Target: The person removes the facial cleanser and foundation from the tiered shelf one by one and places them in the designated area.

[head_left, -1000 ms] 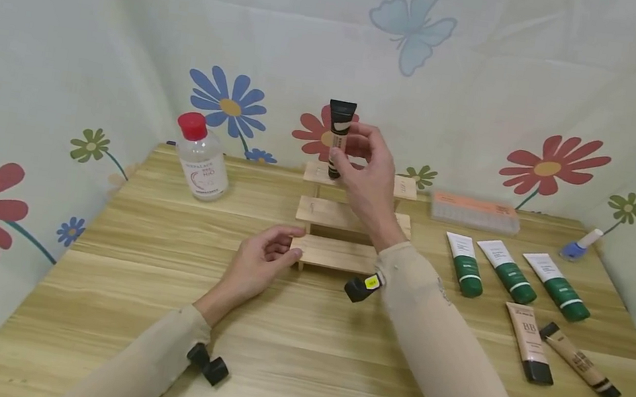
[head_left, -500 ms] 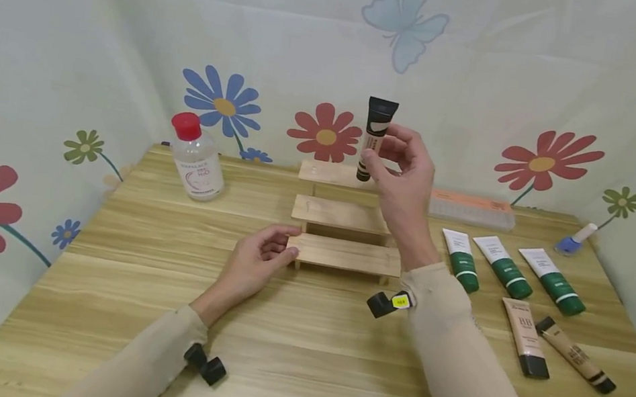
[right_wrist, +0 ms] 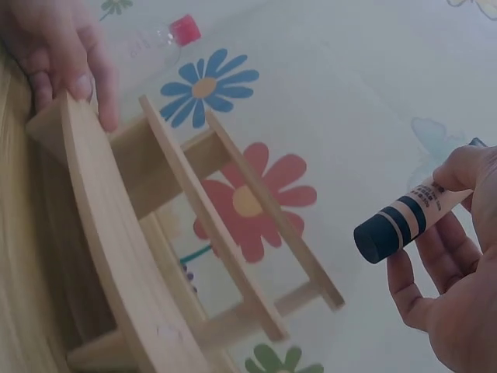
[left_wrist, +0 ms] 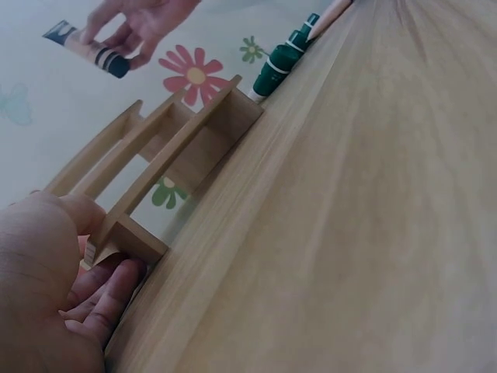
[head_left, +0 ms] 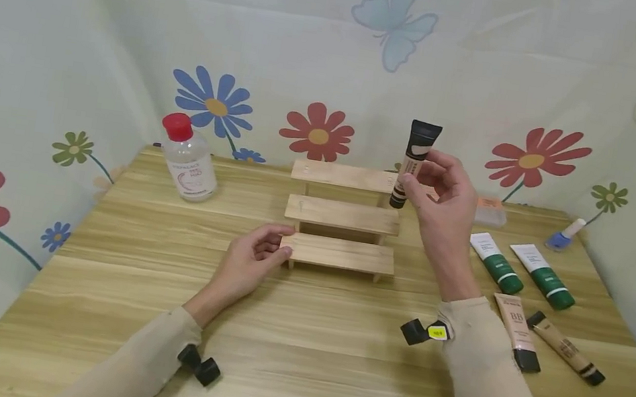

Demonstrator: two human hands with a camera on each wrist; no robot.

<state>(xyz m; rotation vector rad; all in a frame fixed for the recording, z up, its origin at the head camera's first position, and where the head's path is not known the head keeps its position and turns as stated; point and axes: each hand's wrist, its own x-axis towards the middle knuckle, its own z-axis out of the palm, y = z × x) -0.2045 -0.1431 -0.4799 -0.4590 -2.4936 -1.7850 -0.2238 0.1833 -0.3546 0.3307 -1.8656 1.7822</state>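
Note:
My right hand (head_left: 449,210) pinches a small beige and black cosmetic tube (head_left: 412,164) between thumb and fingers. The tube stands nearly upright in the air, black cap down, off the right end of the stepped wooden shelf (head_left: 343,214). In the right wrist view the black cap (right_wrist: 377,238) points away from the fingers. My left hand (head_left: 244,264) holds the left end of the shelf's lowest step, its thumb at the top edge. The left wrist view shows curled fingers (left_wrist: 109,299) tucked against the end leg.
A clear bottle with a red cap (head_left: 188,167) stands at the back left. On the right lie white and green tubes (head_left: 495,261), a pink BB tube (head_left: 516,328) and a tan tube (head_left: 565,348). Behind them are a nail polish bottle (head_left: 564,234) and a clear-and-orange box (head_left: 489,212).
My right hand has carried the cosmetic tube rightward, from above the top step to beyond the shelf's right end, and slightly lower. My left hand stays at the shelf.

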